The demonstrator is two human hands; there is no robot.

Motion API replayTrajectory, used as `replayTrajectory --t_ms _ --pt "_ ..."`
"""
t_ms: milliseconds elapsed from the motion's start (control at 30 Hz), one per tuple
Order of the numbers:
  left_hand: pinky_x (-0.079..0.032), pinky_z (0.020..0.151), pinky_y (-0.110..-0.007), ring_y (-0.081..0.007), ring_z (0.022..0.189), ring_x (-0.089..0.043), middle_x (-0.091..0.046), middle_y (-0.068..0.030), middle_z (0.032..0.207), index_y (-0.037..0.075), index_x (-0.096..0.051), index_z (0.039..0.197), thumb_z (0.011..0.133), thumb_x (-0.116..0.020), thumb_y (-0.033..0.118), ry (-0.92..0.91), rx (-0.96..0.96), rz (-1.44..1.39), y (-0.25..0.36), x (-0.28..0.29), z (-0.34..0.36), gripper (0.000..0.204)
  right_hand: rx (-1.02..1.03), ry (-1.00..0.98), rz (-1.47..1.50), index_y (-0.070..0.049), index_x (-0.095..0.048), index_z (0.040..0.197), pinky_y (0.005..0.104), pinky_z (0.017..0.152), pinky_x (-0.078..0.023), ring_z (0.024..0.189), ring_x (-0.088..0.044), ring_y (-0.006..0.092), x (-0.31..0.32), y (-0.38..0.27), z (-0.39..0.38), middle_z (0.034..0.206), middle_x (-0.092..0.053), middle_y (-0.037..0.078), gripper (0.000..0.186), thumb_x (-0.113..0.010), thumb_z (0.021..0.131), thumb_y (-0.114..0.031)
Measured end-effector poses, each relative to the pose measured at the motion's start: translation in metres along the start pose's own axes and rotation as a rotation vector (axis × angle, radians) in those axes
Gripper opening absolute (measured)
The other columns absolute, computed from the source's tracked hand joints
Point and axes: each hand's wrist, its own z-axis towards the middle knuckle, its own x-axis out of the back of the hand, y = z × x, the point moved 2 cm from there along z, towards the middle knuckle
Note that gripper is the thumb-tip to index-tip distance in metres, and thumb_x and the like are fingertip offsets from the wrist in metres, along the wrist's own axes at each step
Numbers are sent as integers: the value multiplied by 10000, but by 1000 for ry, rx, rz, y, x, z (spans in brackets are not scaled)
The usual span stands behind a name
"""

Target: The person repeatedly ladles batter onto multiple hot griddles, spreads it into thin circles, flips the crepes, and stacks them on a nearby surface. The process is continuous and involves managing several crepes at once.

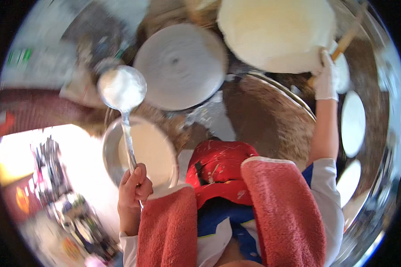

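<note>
My left hand (pixel 133 187) grips the handle of a metal ladle (pixel 122 86) with white batter in its bowl. Beneath the ladle's handle is a metal pot (pixel 113 149) of pale batter. My right hand (pixel 325 75), in a white glove, pinches the edge of a large pale, thin round sheet (pixel 276 31) at the top right. A wooden stick (pixel 347 35) runs behind that hand; whether I hold it too is unclear. A round grey griddle (pixel 178 66), bare on top, sits between the ladle and the sheet.
Several pale rounds (pixel 353 122) lie along a dark curved surface at the right. A brown pan with a metal rim (pixel 280 120) is below the sheet. A red cloth item (pixel 220 164) is at my waist. Blurred vehicles (pixel 49 173) show in bright light at the lower left.
</note>
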Motion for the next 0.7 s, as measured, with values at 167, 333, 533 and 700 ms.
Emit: replayTrajectory --t_ms 167,333,533,700 --pt "-151 331 -215 -36 381 -180 -185 100 512 160 -377 799 1037 -364 354 -197 608 -487 -23 -60 74 307 -37 171 -51 -76 -642 849 243 401 -282 459 -396 72 189 -38 -43 602 -477 -46 202 -673 847 -276" --pt "-186 335 -229 -47 352 -233 -247 82 476 158 -377 805 1041 -334 370 -578 903 -327 -61 -132 101 320 48 506 -109 -22 -655 923 285 606 -467 689 -566 141 374 -86 -166 813 -619 50 276 -705 813 -270" --pt "-208 326 -243 -54 333 -256 -256 67 466 138 -358 812 1047 -295 347 -704 1168 22 -116 -242 108 320 205 855 209 -21 -633 934 296 449 -452 508 -553 136 551 -121 -343 743 -644 36 213 -699 849 -205" --pt "-224 334 -230 -54 336 -273 -277 57 466 132 -342 809 1049 -275 339 -828 1449 86 -175 -329 69 324 292 1230 302 -89 -626 882 209 330 -309 390 -430 55 642 -127 -554 604 -550 -46 172 -733 838 -216"
